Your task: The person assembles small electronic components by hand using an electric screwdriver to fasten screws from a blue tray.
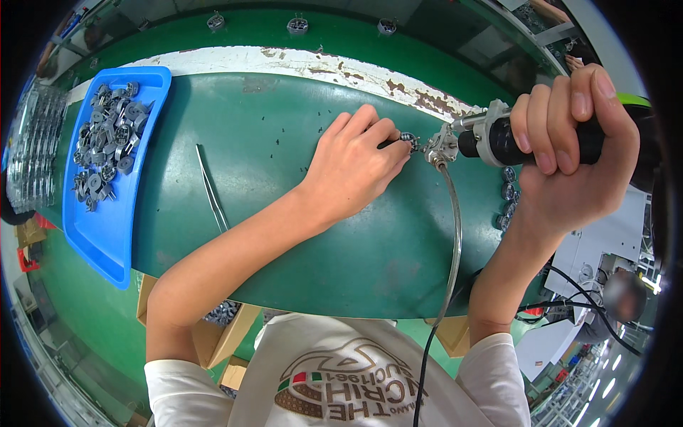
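My left hand (356, 160) is closed at the table's middle, its fingertips pinching a small round grey part (408, 139) with metal pins. My right hand (569, 146) wraps around a black power screwdriver (498, 140), which lies nearly level and points left. A metal nozzle head (442, 144) sits at its tip, right beside the grey part; whether they touch, I cannot tell. From that head a clear hose (457, 242) curves down toward me. Several similar grey parts (508, 193) stand in a row below the screwdriver.
A blue tray (117, 260) heaped with grey parts (107, 142) lies at left, near stacked clear plastic trays (35, 153). Tweezers (208, 186) rest on the green table (320, 270). Beyond the worn white edge (284, 60), several parts sit on a green belt (249, 35). Cardboard boxes (238, 331) stand below.
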`<state>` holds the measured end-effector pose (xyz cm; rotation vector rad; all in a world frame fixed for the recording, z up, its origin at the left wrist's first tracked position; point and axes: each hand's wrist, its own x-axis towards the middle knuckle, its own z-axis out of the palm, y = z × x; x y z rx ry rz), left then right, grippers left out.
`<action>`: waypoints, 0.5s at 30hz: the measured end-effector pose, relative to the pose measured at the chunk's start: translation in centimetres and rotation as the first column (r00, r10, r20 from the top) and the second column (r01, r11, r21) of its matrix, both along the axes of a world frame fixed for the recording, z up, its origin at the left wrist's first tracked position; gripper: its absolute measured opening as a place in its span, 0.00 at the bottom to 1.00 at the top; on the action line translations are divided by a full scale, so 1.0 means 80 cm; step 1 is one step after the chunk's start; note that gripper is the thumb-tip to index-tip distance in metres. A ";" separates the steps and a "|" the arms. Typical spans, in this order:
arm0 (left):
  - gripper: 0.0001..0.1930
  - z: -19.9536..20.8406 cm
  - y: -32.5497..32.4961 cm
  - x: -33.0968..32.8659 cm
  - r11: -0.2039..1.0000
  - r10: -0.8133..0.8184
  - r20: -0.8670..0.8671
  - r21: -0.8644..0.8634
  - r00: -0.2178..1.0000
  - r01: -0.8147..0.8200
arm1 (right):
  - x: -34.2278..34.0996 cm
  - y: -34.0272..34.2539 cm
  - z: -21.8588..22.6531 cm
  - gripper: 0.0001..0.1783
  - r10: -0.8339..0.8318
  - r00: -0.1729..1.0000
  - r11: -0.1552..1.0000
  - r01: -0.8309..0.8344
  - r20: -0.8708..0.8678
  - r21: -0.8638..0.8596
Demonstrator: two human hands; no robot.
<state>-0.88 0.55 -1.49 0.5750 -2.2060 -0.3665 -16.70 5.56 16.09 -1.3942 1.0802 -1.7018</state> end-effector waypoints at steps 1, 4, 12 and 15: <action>0.03 0.000 0.000 0.000 1.000 0.000 0.000 0.001 1.000 0.000 | 0.000 0.000 0.000 0.13 -0.001 1.000 1.000 0.001 -0.001 -0.001; 0.09 0.001 -0.002 0.002 1.000 -0.002 0.013 -0.022 1.000 0.003 | 0.001 -0.001 -0.001 0.13 -0.002 1.000 1.000 0.002 -0.001 -0.003; 0.08 0.001 -0.002 0.001 1.000 0.001 0.005 -0.014 1.000 -0.001 | 0.003 -0.001 -0.001 0.13 -0.008 1.000 1.000 0.008 -0.004 -0.012; 0.08 0.001 -0.001 0.002 1.000 -0.002 0.011 -0.003 1.000 0.002 | 0.003 0.000 -0.001 0.13 -0.012 1.000 1.000 0.011 -0.006 -0.016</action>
